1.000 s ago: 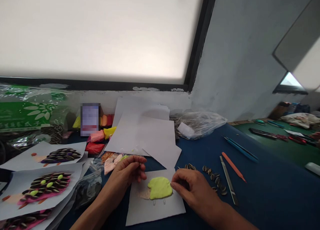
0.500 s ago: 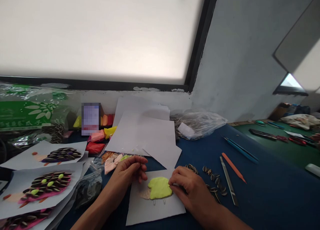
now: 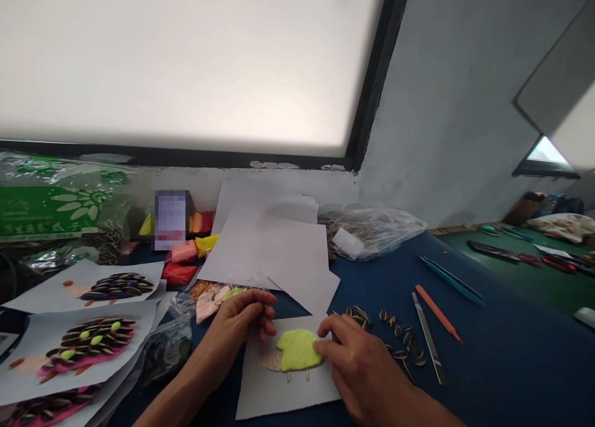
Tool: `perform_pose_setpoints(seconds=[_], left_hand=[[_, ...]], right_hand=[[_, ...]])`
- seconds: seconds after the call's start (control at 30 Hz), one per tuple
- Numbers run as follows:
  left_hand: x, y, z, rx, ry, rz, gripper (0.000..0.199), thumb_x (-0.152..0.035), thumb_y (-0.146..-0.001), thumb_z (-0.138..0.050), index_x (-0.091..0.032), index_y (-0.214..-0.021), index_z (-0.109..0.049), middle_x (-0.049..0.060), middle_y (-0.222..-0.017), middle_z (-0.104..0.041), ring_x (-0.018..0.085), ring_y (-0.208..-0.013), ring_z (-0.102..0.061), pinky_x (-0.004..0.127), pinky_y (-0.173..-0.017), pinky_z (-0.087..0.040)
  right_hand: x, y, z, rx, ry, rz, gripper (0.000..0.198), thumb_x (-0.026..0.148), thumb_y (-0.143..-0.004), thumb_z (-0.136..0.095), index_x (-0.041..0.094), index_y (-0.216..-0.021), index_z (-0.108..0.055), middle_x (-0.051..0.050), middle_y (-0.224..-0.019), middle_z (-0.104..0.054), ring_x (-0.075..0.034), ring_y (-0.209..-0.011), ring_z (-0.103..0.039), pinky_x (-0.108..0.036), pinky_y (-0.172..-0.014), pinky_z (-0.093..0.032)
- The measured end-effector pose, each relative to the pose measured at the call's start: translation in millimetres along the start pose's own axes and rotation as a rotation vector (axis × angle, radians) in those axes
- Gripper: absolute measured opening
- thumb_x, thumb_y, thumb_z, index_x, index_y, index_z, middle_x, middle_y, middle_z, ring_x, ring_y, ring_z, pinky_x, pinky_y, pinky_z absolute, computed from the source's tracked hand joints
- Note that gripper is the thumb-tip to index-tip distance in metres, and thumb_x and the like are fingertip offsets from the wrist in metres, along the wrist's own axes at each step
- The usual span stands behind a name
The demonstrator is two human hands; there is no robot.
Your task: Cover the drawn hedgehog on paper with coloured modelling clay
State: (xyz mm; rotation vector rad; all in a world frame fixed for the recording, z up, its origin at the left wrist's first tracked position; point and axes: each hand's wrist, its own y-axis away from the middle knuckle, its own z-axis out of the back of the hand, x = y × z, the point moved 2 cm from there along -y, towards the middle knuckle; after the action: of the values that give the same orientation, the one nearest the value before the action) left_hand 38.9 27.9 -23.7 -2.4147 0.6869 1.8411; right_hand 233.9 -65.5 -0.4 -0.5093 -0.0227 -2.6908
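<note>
A yellow-green clay piece (image 3: pixel 300 350) lies flat on a small white sheet of paper (image 3: pixel 264 399), with a pale pink clay piece (image 3: pixel 272 359) joined to its left end. Two small leg shapes are drawn below it. My right hand (image 3: pixel 360 359) is at the clay's right edge, its thumb touching the rim and its index finger spread away from the thumb. Above the sheet's upper left corner, my left hand (image 3: pixel 246 318) hovers with curled fingers; anything between its fingertips is too small to make out. Sunflower seeds (image 3: pixel 357 315) lie just beyond my right hand.
Right of the seeds are a metal-coloured knife-like tool (image 3: pixel 428 340), an orange tool (image 3: pixel 439 314) and blue tweezers (image 3: pixel 450 279). White papers (image 3: pixel 274 247) lie behind. On the left are hedgehog pictures (image 3: pixel 93 346), a dark plastic bag (image 3: pixel 165 352) and coloured clay packs (image 3: pixel 180 273).
My right thumb and index finger have spread apart at the clay's right edge, and that hand has turned slightly. My left hand stays nearly still. The whole view has shifted a little.
</note>
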Motion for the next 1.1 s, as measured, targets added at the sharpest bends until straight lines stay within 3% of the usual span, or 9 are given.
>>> perform_pose_setpoints(seconds=[0.23, 0.5, 1.1], left_hand=[[2.1, 0.1, 0.2, 0.013, -0.054, -0.014, 0.030, -0.035, -0.062, -0.070, -0.014, -0.082, -0.066, -0.001, -0.066, -0.064, 0.012, -0.054, -0.060, 0.021, -0.049, -0.044], [4.6, -2.1, -1.9, 0.010, -0.128, -0.023, 0.031, -0.039, -0.062, -0.068, -0.014, -0.081, -0.065, -0.001, -0.066, -0.064, 0.012, -0.053, -0.061, 0.022, -0.048, -0.044], [7.6, -3.0, -3.2, 0.008, -0.183, -0.022, 0.029, -0.038, -0.062, -0.064, -0.015, -0.080, -0.063, -0.001, -0.066, -0.064, 0.014, -0.055, -0.062, 0.023, -0.050, -0.048]], right_hand=[[6.8, 0.4, 8.7, 0.157, 0.129, -0.064, 0.051, 0.003, -0.082, -0.044, 0.014, -0.130, -0.056, -0.019, -0.132, -0.051, -0.032, -0.111, -0.053, -0.043, -0.081, -0.052], [11.9, 1.0, 12.4, 0.267, 0.201, -0.085, 0.048, 0.011, -0.083, -0.050, 0.016, -0.130, -0.059, -0.019, -0.138, -0.049, -0.035, -0.115, -0.052, -0.043, -0.081, -0.052], [11.8, 1.8, 13.4, 0.209, 0.192, -0.102, 0.044, 0.009, -0.083, -0.046, 0.014, -0.124, -0.063, -0.018, -0.135, -0.052, -0.034, -0.116, -0.053, -0.045, -0.087, -0.051]])
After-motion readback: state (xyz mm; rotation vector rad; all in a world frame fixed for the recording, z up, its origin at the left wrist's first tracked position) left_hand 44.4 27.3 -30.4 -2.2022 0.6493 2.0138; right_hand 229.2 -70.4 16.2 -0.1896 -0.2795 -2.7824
